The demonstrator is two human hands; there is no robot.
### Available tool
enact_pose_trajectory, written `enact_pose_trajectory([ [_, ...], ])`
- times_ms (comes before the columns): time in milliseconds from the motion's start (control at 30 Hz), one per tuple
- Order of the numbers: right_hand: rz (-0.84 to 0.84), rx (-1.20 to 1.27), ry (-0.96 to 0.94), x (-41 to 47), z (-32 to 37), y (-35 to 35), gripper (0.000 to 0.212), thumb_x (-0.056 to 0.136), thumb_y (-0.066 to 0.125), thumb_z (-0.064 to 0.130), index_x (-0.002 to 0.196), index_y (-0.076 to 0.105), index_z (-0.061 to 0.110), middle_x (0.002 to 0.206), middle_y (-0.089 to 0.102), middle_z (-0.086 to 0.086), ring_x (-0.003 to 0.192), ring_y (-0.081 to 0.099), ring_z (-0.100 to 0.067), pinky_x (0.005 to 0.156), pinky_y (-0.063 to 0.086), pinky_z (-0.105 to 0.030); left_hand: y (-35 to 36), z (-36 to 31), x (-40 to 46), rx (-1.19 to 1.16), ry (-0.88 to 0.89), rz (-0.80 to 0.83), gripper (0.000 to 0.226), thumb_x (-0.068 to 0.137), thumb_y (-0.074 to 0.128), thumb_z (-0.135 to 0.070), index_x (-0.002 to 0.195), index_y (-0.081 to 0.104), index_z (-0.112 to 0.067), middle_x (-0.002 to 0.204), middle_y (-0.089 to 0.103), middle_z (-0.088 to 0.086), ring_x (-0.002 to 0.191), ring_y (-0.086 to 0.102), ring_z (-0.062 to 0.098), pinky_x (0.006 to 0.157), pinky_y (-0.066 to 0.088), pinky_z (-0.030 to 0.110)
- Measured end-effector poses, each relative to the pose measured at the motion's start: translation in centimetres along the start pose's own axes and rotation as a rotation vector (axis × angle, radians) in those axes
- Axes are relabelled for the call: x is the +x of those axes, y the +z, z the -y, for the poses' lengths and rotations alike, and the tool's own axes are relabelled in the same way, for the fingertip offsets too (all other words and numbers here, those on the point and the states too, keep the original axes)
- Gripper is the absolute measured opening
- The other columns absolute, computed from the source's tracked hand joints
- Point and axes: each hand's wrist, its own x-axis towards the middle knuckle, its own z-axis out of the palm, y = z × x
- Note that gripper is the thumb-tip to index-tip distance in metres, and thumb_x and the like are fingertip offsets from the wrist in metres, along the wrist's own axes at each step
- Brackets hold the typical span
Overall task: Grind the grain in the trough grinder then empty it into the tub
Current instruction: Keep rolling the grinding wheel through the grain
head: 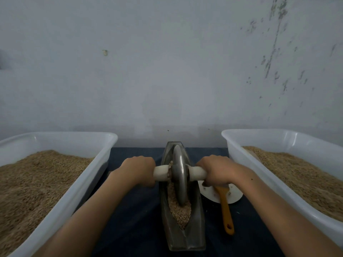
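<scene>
Two white plastic tubs flank the work area: the left tub (61,184) fills the lower left of the frame and the right tub (259,164) the lower right, each heaped with brown grain. Between them a dark blue cloth (133,219) covers the surface, and a pale, scuffed wall (167,71) takes up the whole upper half. Just right of centre, a white dish (235,195) lies on the cloth, partly hidden under my right wrist; an orange-handled brush (225,210) rests across it, its handle pointing toward the bottom of the frame. The trough grinder (182,234) sits at centre bottom, long axis running away from me, with grain (181,214) lying in its channel, mostly at the near end. The metal wheel (179,175) stands upright in the trough on that grain. My left hand (138,168) is curled tight round the pale wooden handle (161,173) on the wheel's left; my right hand (215,170) grips the matching right handle (196,173) the same way. Both forearms reach in from the lower corners, knuckles up, wrists level.
</scene>
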Motion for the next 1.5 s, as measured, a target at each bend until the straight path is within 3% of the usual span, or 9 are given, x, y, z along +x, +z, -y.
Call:
enact_pose_trajectory([
  [167,0.051,0.006,0.020,-0.1,0.1,-0.1,0.040,0.082,0.071,0.023,0.120,0.059,0.024,0.108,0.065,0.001,0.092,0.060,-0.016,0.073,0.047,-0.030,-0.1,-0.1,-0.1,-0.009,-0.007,0.025,0.046,0.078,0.070,-0.034,0.117,0.054,-0.016,0.104,0.061,0.001,0.079,0.049,0.015,0.070,0.039,0.029],
  [400,-0.397,-0.082,0.057,0.9,0.3,1.9,0.010,0.091,0.052,0.019,0.098,0.051,0.025,0.096,0.064,0.002,0.086,0.060,-0.020,0.066,0.036,-0.031,1.3,-0.4,0.5,0.009,-0.039,-0.384,0.018,0.088,0.055,-0.028,0.104,0.051,-0.022,0.098,0.061,-0.001,0.087,0.058,0.019,0.067,0.035,0.030],
  [500,-0.447,-0.075,0.068,1.2,0.2,2.4,0.007,0.091,0.051,0.020,0.096,0.050,0.026,0.093,0.064,0.003,0.084,0.060,-0.019,0.063,0.034,-0.030,1.6,-0.5,0.5,0.012,-0.027,-0.463,0.017,0.089,0.055,-0.030,0.103,0.049,-0.022,0.097,0.061,-0.002,0.086,0.058,0.017,0.066,0.036,0.029],
  [600,-0.332,-0.049,0.052,1.0,0.0,1.9,0.009,0.090,0.055,0.022,0.094,0.051,0.028,0.096,0.065,0.003,0.083,0.058,-0.017,0.066,0.037,-0.030,1.2,-0.4,0.5,0.029,-0.028,-0.357,0.023,0.086,0.057,-0.029,0.107,0.054,-0.021,0.099,0.061,-0.001,0.086,0.057,0.018,0.068,0.036,0.030],
  [833,0.064,-0.028,0.024,-0.3,0.3,-0.5,0.040,0.082,0.071,0.025,0.120,0.059,0.024,0.109,0.065,0.000,0.096,0.061,-0.017,0.073,0.045,-0.029,-0.1,0.2,0.1,-0.064,0.005,0.074,0.045,0.075,0.070,-0.032,0.114,0.056,-0.016,0.085,0.055,-0.003,0.076,0.054,0.016,0.067,0.041,0.028],
  [967,-0.008,-0.045,0.027,-0.2,0.5,-0.1,0.033,0.084,0.067,0.023,0.116,0.060,0.024,0.104,0.065,0.001,0.091,0.061,-0.017,0.071,0.045,-0.029,0.2,0.2,0.2,-0.049,-0.012,0.017,0.044,0.076,0.070,-0.033,0.114,0.056,-0.017,0.079,0.051,-0.006,0.075,0.051,0.016,0.067,0.040,0.029],
  [1133,-0.370,-0.069,0.056,0.8,0.4,1.7,0.012,0.090,0.053,0.019,0.099,0.052,0.027,0.095,0.064,0.003,0.085,0.060,-0.019,0.066,0.036,-0.030,1.2,-0.3,0.6,0.015,-0.045,-0.336,0.024,0.086,0.057,-0.029,0.108,0.054,-0.022,0.099,0.061,-0.001,0.087,0.058,0.019,0.067,0.035,0.030],
  [1233,-0.465,-0.079,0.062,1.1,0.3,2.5,0.007,0.092,0.051,0.021,0.096,0.048,0.027,0.091,0.063,0.004,0.083,0.059,-0.019,0.063,0.033,-0.030,1.6,-0.6,0.6,0.027,-0.047,-0.441,0.017,0.087,0.054,-0.028,0.104,0.050,-0.022,0.098,0.061,-0.001,0.087,0.059,0.020,0.065,0.034,0.030],
  [1500,-0.047,-0.045,0.004,0.1,0.0,0.2,0.032,0.083,0.068,0.023,0.114,0.059,0.026,0.103,0.065,0.002,0.085,0.056,-0.014,0.066,0.039,-0.027,0.1,0.0,0.1,-0.011,-0.016,-0.017,0.044,0.078,0.069,-0.034,0.117,0.055,-0.018,0.101,0.061,0.000,0.078,0.047,0.014,0.069,0.038,0.029],
])
